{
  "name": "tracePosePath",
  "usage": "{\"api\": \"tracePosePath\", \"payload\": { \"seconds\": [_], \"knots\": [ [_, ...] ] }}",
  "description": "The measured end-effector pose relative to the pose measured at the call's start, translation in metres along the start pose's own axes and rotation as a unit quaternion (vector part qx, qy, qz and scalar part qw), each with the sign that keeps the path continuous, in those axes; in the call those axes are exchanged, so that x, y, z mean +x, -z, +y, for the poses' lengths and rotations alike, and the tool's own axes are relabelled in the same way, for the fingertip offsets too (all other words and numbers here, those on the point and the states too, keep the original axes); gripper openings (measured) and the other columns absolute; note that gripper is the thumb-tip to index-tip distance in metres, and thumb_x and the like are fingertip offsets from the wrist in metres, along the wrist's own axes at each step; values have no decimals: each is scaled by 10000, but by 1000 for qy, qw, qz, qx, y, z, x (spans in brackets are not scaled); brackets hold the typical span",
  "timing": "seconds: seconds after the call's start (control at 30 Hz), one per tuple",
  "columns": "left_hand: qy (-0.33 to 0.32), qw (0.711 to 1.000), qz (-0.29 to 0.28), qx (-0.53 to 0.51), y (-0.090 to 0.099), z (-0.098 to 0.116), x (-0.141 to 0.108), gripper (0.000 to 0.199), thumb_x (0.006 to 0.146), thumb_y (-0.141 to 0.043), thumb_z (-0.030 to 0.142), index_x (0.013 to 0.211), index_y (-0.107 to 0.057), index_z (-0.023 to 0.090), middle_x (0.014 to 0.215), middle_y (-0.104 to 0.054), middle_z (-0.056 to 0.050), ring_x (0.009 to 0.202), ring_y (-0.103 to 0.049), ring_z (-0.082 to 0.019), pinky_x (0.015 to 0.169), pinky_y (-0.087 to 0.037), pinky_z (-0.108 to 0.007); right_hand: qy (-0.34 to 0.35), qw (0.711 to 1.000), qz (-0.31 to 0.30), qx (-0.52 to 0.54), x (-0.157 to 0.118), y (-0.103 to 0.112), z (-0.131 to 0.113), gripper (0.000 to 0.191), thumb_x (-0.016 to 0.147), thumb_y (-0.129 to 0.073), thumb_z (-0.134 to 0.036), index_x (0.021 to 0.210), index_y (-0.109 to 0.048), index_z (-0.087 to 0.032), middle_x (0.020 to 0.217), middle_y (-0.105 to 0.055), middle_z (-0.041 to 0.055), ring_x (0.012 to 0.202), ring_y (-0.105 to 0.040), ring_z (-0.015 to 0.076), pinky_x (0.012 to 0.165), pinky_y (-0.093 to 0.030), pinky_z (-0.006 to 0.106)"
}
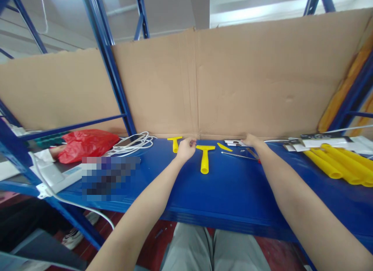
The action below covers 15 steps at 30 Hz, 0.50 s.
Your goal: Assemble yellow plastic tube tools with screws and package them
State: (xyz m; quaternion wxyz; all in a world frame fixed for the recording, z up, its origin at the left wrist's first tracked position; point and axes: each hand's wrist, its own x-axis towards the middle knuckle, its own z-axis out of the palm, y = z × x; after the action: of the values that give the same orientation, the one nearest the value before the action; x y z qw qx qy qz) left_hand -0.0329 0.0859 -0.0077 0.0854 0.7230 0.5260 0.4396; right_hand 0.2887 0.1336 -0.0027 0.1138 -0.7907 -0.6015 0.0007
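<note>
My left hand (187, 147) is above the blue shelf top (180, 193) with its fingers curled together; anything between them is too small to make out. On either side of it are yellow T-shaped handles: a smaller-looking one (175, 144) to the left and another (205, 160) to the right. My right hand (251, 140) is at the back of the shelf, its fingers closed at the end of a flat white packet with dark marks (232, 143). A curved yellow strip (224, 147) and a long thin screwdriver (239, 155) with a red part lie between the hands.
Yellow tubes (335, 164) and flat packets (326, 141) lie at the right. Left are white cables (136, 143), a power strip (70, 178) and a red plastic bag (87, 145) beside another person's hand. A cardboard wall (247, 77) closes the back.
</note>
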Motion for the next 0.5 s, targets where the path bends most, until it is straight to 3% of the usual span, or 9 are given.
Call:
{"api": "tracePosePath", "payload": {
  "seconds": [0.1, 0.2, 0.37, 0.5],
  "knots": [
    [-10, 1000, -18, 12, -2, -1, -2, 236, 785, -540, 49, 910, -697, 175, 909, -728, -32, 810, -677, -141, 814, -531, -249, -54, 998, -29, 1, -7, 0, -7, 486, 879, -449, -472, 1204, -602, -144, 1232, -588, 221, 1154, -545, 334, 934, -388, 554],
    [-29, 999, -18, 22, -4, -1, -4, 223, 800, -541, 71, 912, -696, 185, 918, -726, -28, 796, -673, -139, 804, -530, -248, -57, 998, -35, 5, -17, 0, -15, 465, 907, -377, -405, 1229, -593, -148, 1306, -545, 209, 1217, -493, 341, 976, -322, 620],
    [-39, 999, -16, 30, -4, -2, -4, 217, 802, -540, 71, 910, -694, 180, 914, -724, -33, 788, -670, -140, 788, -523, -238, -76, 996, -43, 7, -28, 2, -23, 541, 927, -307, -456, 1273, -562, -128, 1358, -499, 215, 1283, -428, 346, 1037, -240, 629],
    [-40, 999, -16, 33, -3, -1, -4, 221, 803, -536, 65, 910, -695, 176, 918, -725, -36, 785, -668, -141, 789, -521, -239, -66, 997, -51, -3, -31, 5, -26, 627, 876, -388, -565, 1280, -556, -115, 1354, -502, 222, 1285, -422, 361, 1046, -242, 611]
  ]
}}
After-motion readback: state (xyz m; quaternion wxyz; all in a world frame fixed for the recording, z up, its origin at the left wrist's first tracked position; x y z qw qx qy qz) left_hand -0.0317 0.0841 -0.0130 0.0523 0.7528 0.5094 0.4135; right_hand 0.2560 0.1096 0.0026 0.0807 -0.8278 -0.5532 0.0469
